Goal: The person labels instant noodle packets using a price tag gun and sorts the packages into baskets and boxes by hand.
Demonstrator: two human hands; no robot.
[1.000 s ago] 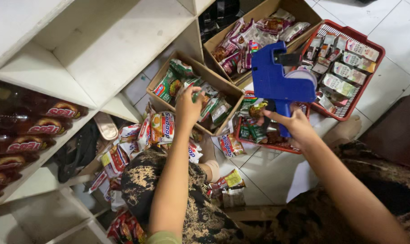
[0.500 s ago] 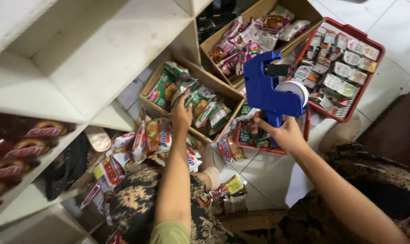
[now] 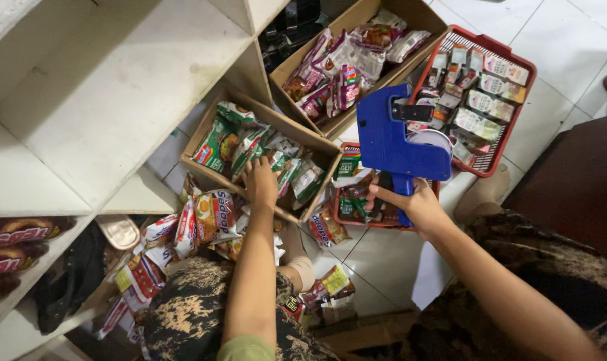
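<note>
My right hand grips the handle of a blue price-label gun, held upright above a red tray of small packets. My left hand reaches down into an open cardboard box of green and white noodle packets; its fingers rest on the packets near the box's front wall. Whether it has closed on a packet is hidden. Loose noodle packets lie piled on the floor to the left of my left forearm.
A second cardboard box of pink and white snack packets stands behind. A red plastic basket holds sachets at the right. White empty shelves fill the left, with packaged goods on a lower shelf. My knees are below.
My left hand has gone down from above the box onto the noodle packets. My right hand has kept the label gun, shifted slightly left in view.
</note>
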